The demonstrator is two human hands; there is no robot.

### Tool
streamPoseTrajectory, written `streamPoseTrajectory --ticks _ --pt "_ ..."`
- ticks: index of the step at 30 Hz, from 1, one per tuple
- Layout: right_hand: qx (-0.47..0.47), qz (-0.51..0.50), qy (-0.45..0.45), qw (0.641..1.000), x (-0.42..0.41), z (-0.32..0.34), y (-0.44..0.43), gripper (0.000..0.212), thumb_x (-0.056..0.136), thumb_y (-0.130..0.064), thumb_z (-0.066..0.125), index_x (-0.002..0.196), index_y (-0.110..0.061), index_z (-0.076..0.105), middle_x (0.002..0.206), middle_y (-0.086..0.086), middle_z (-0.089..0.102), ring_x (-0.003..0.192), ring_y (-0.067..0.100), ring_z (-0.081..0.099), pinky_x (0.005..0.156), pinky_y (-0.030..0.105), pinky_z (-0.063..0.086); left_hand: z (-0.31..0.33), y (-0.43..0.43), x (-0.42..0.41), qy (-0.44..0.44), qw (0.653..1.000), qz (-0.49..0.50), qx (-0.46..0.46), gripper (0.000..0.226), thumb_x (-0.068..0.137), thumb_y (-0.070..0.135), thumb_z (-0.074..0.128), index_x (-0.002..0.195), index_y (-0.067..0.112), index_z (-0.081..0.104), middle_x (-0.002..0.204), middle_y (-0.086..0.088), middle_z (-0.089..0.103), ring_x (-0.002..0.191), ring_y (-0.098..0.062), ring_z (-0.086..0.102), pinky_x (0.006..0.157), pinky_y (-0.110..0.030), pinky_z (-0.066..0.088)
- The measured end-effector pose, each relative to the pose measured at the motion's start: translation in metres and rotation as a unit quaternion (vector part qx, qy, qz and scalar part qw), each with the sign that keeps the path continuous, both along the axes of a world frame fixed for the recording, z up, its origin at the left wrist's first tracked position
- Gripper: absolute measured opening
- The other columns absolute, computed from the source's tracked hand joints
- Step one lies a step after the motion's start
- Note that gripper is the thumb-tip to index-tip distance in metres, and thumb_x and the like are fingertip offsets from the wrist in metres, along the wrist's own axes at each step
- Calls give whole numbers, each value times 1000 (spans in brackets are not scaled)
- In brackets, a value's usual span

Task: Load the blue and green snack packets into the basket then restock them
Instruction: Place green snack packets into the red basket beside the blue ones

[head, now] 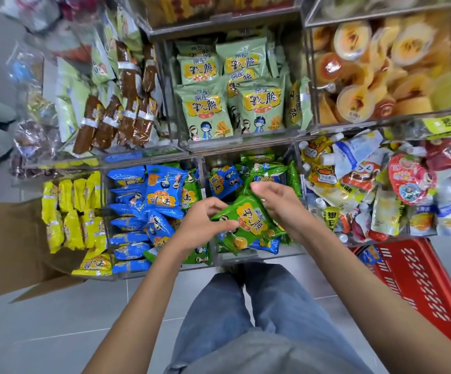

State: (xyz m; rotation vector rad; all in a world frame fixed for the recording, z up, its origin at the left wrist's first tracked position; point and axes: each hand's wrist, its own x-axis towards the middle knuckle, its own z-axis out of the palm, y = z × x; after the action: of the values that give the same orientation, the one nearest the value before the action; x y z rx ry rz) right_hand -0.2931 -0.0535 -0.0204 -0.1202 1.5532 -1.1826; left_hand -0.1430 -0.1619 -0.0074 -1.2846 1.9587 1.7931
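A green snack packet [250, 218] lies on top of the pile in the lower middle clear bin [259, 256]. My left hand [205, 222] pinches its left edge with thumb and fingers. My right hand [278, 201] holds its upper right side with curled fingers. Under and behind it lie more green packets [267, 168] and blue packets [221, 182]. The bin to the left holds several blue snack packets [162, 195]. The red basket [421, 287] stands on the floor at the lower right, with a blue packet [368, 256] showing at its near corner.
Yellow packets [70, 211] fill the far-left bin above an open cardboard box [22, 247]. Pale green packets [232, 90], brown bars [119, 114] and jelly cups [375, 68] fill the upper bins. Drink pouches [367, 184] crowd the right bin. My legs stand on grey tiles.
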Motion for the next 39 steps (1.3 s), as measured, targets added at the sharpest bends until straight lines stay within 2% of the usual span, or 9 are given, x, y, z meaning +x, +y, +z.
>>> streamPoseTrajectory --ticks 2,6,13,18,22,26,30,36,39 --pt "81 -64 -44 994 -12 -18 -16 53 82 -46 64 120 -11 55 100 1 66 75 14 65 62 22 50 -7 -2 5 -13 996 57 62 28 76 17 77 96 21 58 107 1 66 98 -13 63 72 -26 50" --pt "167 -185 -185 951 -35 -47 -47 69 82 -47 64 136 -15 35 118 14 55 91 31 63 68 34 55 -19 0 16 -36 985 119 116 21 84 19 69 102 26 60 104 1 67 74 4 63 55 -14 48" --pt "131 -355 -257 889 -50 -77 -78 30 86 -23 65 101 -3 49 131 17 51 117 32 54 91 37 51 -31 0 22 -67 945 270 172 21 86 21 62 104 22 51 126 -9 56 110 -23 54 104 -48 38" --pt "126 -340 -277 890 -36 -63 -59 12 90 -7 57 81 -5 50 113 16 59 118 28 55 101 37 44 -34 -3 14 -51 939 303 156 58 89 24 60 140 18 32 141 -4 39 116 -20 42 101 -41 34" --pt "88 -268 -261 923 -19 -35 -39 22 86 6 49 68 -7 46 77 11 50 76 25 55 103 43 42 -31 -5 8 -58 934 312 165 75 87 21 61 149 14 18 153 -5 25 134 -23 30 110 -48 26" --pt "1 -208 -284 936 -1 -6 -22 14 75 -14 68 87 -8 63 92 12 70 80 24 69 78 38 53 -20 -3 -1 -50 919 352 171 72 83 21 63 145 13 25 147 -7 32 124 -23 36 107 -47 29" --pt "26 -191 -192 962 16 1 -16 74 75 -32 71 137 -8 39 134 16 53 115 27 58 97 46 47 -8 4 -8 -15 904 361 228 47 75 35 65 118 16 58 121 -7 61 104 -21 59 86 -37 45" --pt "43 -146 70 986 32 14 -8 21 78 -28 73 87 -14 61 113 18 64 108 32 59 98 50 44 -1 20 -13 64 905 328 263 28 82 48 57 81 28 76 89 2 75 77 -10 71 61 -24 53" --pt "40 -135 112 984 36 20 -4 14 77 -26 75 73 -15 67 92 15 69 89 26 63 92 46 47 6 27 -17 75 903 339 252 51 60 52 69 100 22 72 102 -4 73 91 -18 69 74 -29 55"
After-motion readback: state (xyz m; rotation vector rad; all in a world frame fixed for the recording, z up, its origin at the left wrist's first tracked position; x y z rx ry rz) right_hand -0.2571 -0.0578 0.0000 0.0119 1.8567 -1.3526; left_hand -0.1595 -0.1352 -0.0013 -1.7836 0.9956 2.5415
